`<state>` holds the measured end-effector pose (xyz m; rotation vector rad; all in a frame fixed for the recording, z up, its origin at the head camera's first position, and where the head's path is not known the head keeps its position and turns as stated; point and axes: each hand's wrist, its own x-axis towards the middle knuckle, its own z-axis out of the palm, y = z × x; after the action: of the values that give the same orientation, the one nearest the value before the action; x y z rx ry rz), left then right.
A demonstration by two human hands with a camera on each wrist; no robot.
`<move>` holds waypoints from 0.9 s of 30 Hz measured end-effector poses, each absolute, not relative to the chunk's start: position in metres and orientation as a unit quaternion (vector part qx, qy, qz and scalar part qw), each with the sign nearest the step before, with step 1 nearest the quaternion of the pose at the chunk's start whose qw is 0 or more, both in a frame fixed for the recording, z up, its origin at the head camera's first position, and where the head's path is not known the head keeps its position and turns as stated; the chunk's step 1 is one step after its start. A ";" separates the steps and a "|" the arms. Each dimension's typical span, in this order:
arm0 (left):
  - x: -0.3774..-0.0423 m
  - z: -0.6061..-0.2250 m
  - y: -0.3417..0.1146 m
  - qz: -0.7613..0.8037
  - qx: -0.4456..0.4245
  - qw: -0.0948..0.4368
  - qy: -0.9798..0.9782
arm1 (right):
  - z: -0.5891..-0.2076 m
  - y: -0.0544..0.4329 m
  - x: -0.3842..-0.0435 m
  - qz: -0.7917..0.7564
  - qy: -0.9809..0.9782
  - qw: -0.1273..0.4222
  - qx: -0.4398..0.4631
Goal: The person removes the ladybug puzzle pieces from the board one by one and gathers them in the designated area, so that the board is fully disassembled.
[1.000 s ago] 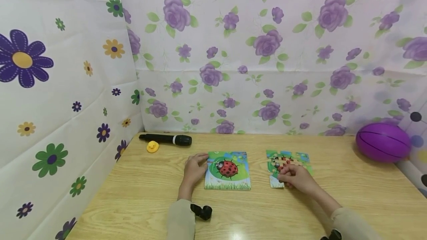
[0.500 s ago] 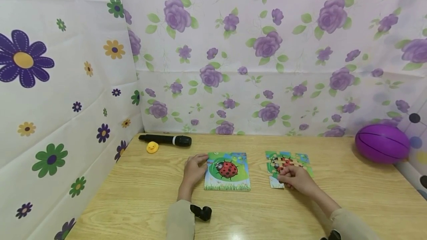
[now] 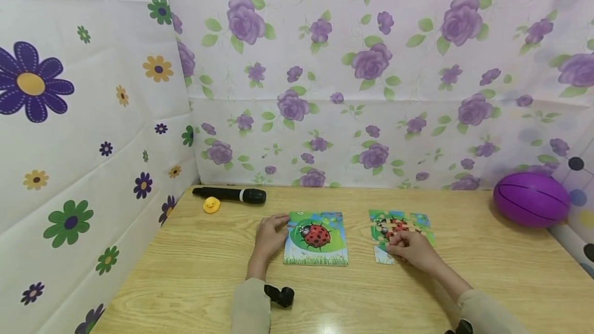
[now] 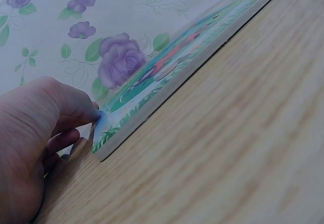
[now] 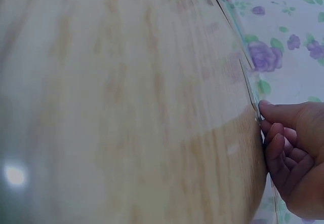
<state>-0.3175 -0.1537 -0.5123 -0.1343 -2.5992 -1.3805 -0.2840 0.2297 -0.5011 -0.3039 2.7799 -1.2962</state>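
Observation:
A square ladybug picture board lies flat on the table in the head view. My left hand rests at its left edge, and the left wrist view shows a digit touching the top of the board's corner. To the right lies a partly assembled ladybug jigsaw, with gaps between some pieces. At its lower left, my right hand pinches a pale puzzle piece between thumb and index finger. The hand covers the jigsaw's lower right part. In the right wrist view the pinched piece is barely visible.
A black microphone and a small yellow rubber duck lie at the back left of the wooden table. A purple ball sits at the back right. Flowered cloth hangs behind the table's far edge.
The pale piece at the jigsaw's lower left has shifted very slightly toward me, with my right hand still pinching it. My left hand stays at the board's edge.

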 end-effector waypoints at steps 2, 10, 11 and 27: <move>-0.318 -0.513 -0.154 -0.466 -0.044 0.097 -0.878 | -0.500 0.229 -0.284 -0.420 0.902 0.028 -0.095; -0.318 -0.512 -0.154 -0.467 -0.041 0.097 -0.878 | -0.497 0.226 -0.283 -0.421 0.902 0.026 -0.091; -0.318 -0.512 -0.154 -0.467 -0.042 0.098 -0.878 | -0.497 0.226 -0.282 -0.419 0.903 0.025 -0.094; -0.317 -0.511 -0.153 -0.471 -0.043 0.097 -0.876 | -0.494 0.209 -0.289 -0.465 0.881 0.014 -0.089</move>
<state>-0.3167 -0.1533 -0.5114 -0.1281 -2.5935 -1.3949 -0.2891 0.2086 -0.4940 -0.2782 2.7420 -1.4467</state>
